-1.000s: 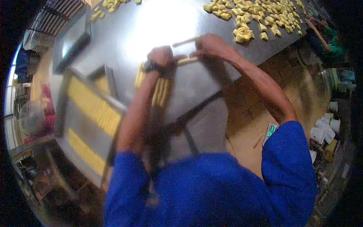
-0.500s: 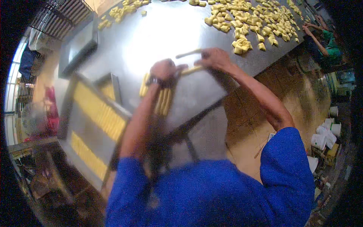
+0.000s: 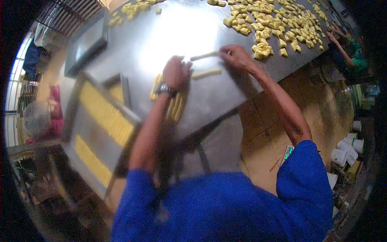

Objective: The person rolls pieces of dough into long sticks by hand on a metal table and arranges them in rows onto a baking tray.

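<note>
A thin yellow dough stick (image 3: pixel 204 55) stretches between my hands over the metal table. My right hand (image 3: pixel 238 57) pinches its right end between fingertips. Close to the left end is my left hand (image 3: pixel 175 73), with a watch on the wrist; glare and blur hide whether its fingers grip the stick. A second dough stick (image 3: pixel 207 74) lies on the table just nearer to me. Under and beside my left wrist lie several dough sticks (image 3: pixel 175 107) side by side, partly covered by the forearm.
Many yellow dough pieces (image 3: pixel 278 26) are heaped at the far right of the metal table (image 3: pixel 213 103). More dough pieces (image 3: pixel 135 9) lie far left. A large tray (image 3: pixel 105 135) with two rows of dough sticks stands left, by smaller trays. Another person (image 3: pixel 350 50) works far right.
My right hand has moved slightly right and up, off the lower stick, which now lies uncovered. My left thumb has drawn back from that stick's left end. The view has shifted a little.
</note>
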The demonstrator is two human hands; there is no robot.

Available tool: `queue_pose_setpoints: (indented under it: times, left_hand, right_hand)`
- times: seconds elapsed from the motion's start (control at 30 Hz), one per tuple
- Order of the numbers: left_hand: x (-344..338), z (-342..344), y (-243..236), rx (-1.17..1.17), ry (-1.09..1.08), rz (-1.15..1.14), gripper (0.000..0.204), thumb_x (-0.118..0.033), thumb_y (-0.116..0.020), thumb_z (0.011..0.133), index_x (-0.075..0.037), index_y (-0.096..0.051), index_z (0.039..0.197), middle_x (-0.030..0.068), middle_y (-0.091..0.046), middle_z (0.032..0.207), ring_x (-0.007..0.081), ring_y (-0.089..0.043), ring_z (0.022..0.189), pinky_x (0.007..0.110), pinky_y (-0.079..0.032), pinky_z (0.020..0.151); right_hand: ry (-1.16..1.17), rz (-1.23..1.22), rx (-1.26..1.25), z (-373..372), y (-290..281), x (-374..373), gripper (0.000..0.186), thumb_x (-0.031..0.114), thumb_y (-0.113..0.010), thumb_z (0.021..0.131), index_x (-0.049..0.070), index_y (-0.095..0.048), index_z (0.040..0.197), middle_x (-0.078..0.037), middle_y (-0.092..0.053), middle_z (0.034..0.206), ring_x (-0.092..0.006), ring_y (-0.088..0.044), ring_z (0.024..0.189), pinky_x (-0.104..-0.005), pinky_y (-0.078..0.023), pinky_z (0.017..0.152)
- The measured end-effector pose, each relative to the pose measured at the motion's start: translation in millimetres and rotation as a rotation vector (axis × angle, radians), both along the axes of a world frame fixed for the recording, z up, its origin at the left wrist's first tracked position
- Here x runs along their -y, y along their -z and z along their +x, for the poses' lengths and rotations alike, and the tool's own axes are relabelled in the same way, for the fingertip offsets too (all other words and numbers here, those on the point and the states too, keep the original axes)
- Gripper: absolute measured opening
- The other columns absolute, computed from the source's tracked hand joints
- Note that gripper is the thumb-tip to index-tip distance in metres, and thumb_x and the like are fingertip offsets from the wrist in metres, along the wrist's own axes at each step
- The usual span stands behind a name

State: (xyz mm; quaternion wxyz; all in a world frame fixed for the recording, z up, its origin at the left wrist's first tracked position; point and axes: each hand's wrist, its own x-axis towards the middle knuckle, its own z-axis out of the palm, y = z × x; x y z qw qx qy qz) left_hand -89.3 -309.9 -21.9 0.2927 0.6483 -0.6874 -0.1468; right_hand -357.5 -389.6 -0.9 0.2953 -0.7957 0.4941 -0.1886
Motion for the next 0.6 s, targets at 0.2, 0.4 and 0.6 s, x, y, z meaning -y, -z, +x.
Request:
queue_pose_setpoints:
  times: [0.2, 0.4, 0.6]
  left_hand:
    - [22.6, -6.9, 16.0, 0.185, 0.216, -0.258, 0.024, -0.017, -0.061, 0.091, -0.006, -0.063, 0.113, 0.0180, -0.066, 0.101, 0.0378, -0.062, 0.083, 0.046, -0.053, 0.076]
    - [32.0, -10.1, -5.2, 0.008, 0.252, 0.010, 0.029, -0.008, -0.072, 0.084, -0.010, -0.072, 0.114, 0.0124, -0.071, 0.103, 0.0260, -0.066, 0.089, 0.036, -0.056, 0.079]
    - [18.7, 7.9, -6.9, -0.172, 0.182, 0.066, 0.030, -0.011, -0.075, 0.085, -0.011, -0.073, 0.115, 0.0097, -0.074, 0.099, 0.0183, -0.067, 0.080, 0.033, -0.056, 0.077]
  right_hand:
    - [-0.206, -0.336, -0.024, 10.3, 23.4, 11.7, 0.024, 0.013, -0.063, 0.089, 0.002, -0.063, 0.110, -0.019, -0.062, 0.095, -0.0388, -0.062, 0.089, -0.0450, -0.051, 0.083]
    - [-0.214, -0.340, -0.084, 20.1, 14.9, 12.7, 0.019, 0.016, -0.062, 0.090, 0.002, -0.063, 0.103, -0.020, -0.062, 0.093, -0.0399, -0.062, 0.088, -0.0450, -0.051, 0.081]
    - [-0.187, -0.020, 0.024, 5.5, -8.2, 2.5, 0.028, 0.022, -0.063, 0.093, 0.002, -0.069, 0.112, -0.017, -0.069, 0.103, -0.0293, -0.067, 0.096, -0.0374, -0.052, 0.086]
